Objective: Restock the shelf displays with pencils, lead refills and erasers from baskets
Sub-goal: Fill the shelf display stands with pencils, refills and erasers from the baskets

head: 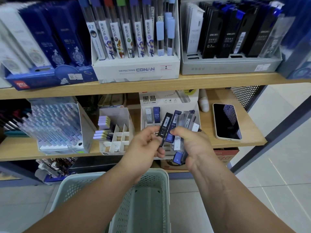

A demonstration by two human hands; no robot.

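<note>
It looks like the sorting step for the lead refills. The person's right hand is curled round a fanned bundle of slim plastic lead-refill cases in dark blue, clear and white. The left hand pinches one flat black lead-refill case between thumb and fingers at the near edge of that bundle, and the case is tilted with its top leaning away to the right. I can't tell whether it has come free of the others.

Just beyond both hands, on the wooden shelf, stands the white cardboard refill display box. Two cases marked HB 05, one pale and one blue, stand upright in its back row above the left hand's knuckles. The rest of the box is hidden behind the hands.

To my eye the next move needs the black case drawn clear of the fan, turned upright and matched to a slot in that box, while the right hand keeps the loose bundle from slipping. The cases look smooth and hard, so they could easily slide against each other.

Below the forearms sits a pale green perforated plastic basket. Its inside looks empty where it isn't hidden by the arms. A dark smartphone lies flat on the shelf to the right of the right hand.
</note>
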